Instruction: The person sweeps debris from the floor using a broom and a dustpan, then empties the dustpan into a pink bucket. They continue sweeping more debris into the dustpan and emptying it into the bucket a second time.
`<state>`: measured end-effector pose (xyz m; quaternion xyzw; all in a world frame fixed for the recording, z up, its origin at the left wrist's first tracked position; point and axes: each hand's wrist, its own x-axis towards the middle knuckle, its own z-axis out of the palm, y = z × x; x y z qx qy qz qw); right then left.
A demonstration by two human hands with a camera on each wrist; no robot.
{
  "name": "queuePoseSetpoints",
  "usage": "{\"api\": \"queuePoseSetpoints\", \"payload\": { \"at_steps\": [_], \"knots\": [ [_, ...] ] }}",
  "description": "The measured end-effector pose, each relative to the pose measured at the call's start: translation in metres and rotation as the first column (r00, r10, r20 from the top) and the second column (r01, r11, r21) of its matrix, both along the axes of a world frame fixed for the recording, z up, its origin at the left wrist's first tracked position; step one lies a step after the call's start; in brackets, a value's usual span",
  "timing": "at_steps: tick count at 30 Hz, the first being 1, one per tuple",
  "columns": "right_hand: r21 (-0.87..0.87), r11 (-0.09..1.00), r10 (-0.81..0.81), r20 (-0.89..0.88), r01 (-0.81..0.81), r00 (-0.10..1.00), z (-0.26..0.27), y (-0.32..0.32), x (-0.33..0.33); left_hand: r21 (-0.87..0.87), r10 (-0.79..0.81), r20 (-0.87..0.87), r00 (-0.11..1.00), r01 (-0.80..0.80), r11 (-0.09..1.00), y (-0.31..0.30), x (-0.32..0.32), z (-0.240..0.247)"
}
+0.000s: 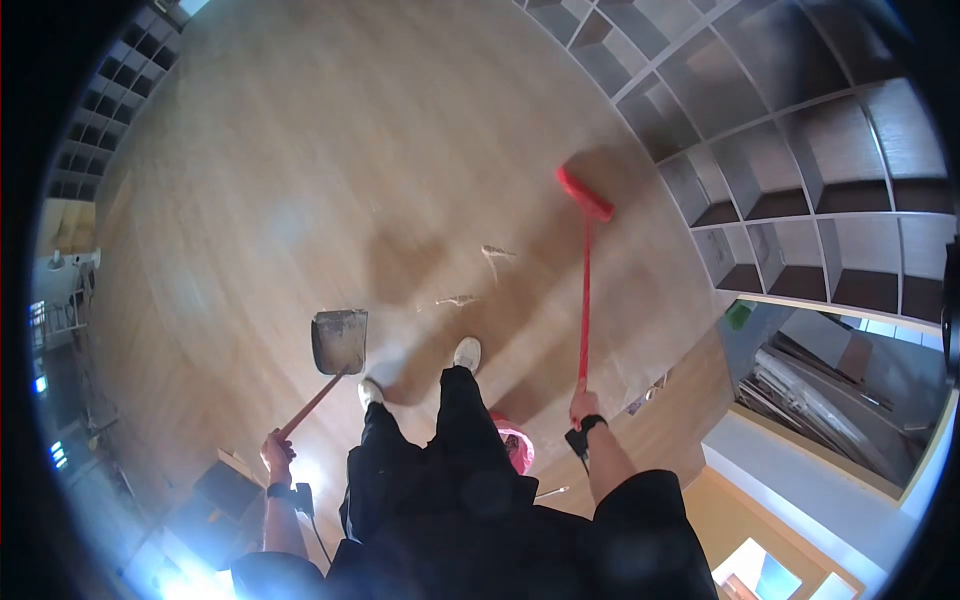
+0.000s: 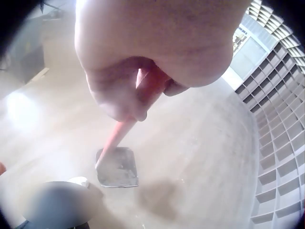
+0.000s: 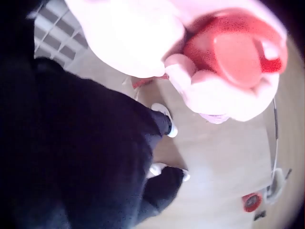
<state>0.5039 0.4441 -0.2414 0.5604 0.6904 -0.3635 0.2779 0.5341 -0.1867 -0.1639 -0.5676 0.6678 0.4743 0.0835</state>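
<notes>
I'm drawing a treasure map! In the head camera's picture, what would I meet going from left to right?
Small shelves, dustpan, right shoe, pink bin, red broom, pile of boards.

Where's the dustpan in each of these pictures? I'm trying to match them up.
Head view: left of centre, slightly below the middle, the dustpan lies beyond the left hand.
Left wrist view: lower left of centre, the dustpan is below the hand.
Right wrist view: I can't see it there.
Shared landmark: a white shoe shows in all three.
</notes>
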Motion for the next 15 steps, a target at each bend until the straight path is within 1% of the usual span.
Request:
{"api": "queuePoseSetpoints", "payload": {
  "at_steps": [1, 3, 4, 5, 6, 7, 9, 10, 11, 12, 13, 15],
  "knots": [
    [0.002, 1.0, 0.0, 0.033, 0.0, 0.999, 0.001, -0.009, 0.015, -0.003, -0.032, 0.005, 0.999, 0.032, 0.999, -0.001, 0.0, -0.001],
    [0.028, 0.997, -0.068, 0.021, 0.068, 0.997, 0.006, -0.032, 0.05, 0.007, -0.059, 0.017, 0.998, 0.058, 0.998, -0.005, -0.003, -0.006],
    [0.03, 0.996, -0.086, 0.01, 0.086, 0.996, -0.007, -0.038, 0.081, 0.016, -0.083, 0.015, 0.996, 0.083, 0.996, -0.009, -0.003, -0.011],
    [0.111, 0.991, 0.068, 0.016, -0.07, 0.998, -0.038, -0.041, 0.117, 0.024, -0.108, 0.01, 0.994, 0.108, 0.994, -0.015, -0.005, -0.014],
    [0.19, 0.956, 0.22, 0.038, -0.223, 0.975, -0.056, -0.05, 0.139, 0.037, -0.132, 0.01, 0.991, 0.131, 0.991, -0.016, -0.009, -0.012],
    [0.057, 0.993, 0.099, 0.107, -0.105, 0.989, -0.032, -0.072, 0.145, 0.066, -0.149, -0.022, 0.989, 0.15, 0.986, -0.023, -0.01, -0.014],
    [-0.021, 0.991, 0.131, 0.13, -0.13, 0.983, -0.019, -0.108, 0.177, 0.12, -0.172, -0.065, 0.983, 0.179, 0.977, -0.035, -0.012, -0.01],
    [-0.013, 0.993, 0.118, 0.112, -0.118, 0.987, -0.016, -0.125, 0.197, 0.13, -0.194, -0.071, 0.978, 0.202, 0.971, -0.046, -0.011, -0.014],
    [0.033, 0.952, 0.303, 0.064, -0.306, 0.951, -0.017, -0.141, 0.217, 0.139, -0.216, -0.079, 0.973, 0.225, 0.964, -0.053, -0.012, -0.021],
    [0.093, 0.873, 0.478, 0.028, -0.478, 0.878, -0.019, -0.159, 0.239, 0.146, -0.24, -0.091, 0.966, 0.252, 0.957, -0.06, -0.011, -0.025],
    [0.164, 0.763, 0.633, 0.008, -0.626, 0.774, -0.02, -0.177, 0.254, 0.161, -0.272, -0.073, 0.96, 0.28, 0.946, -0.066, -0.011, -0.027],
    [0.11, 0.61, 0.78, 0.092, -0.785, 0.619, -0.015, -0.208, 0.279, 0.167, -0.334, -0.101, 0.937, 0.347, 0.923, -0.072, -0.009, -0.031]
  ]
}}
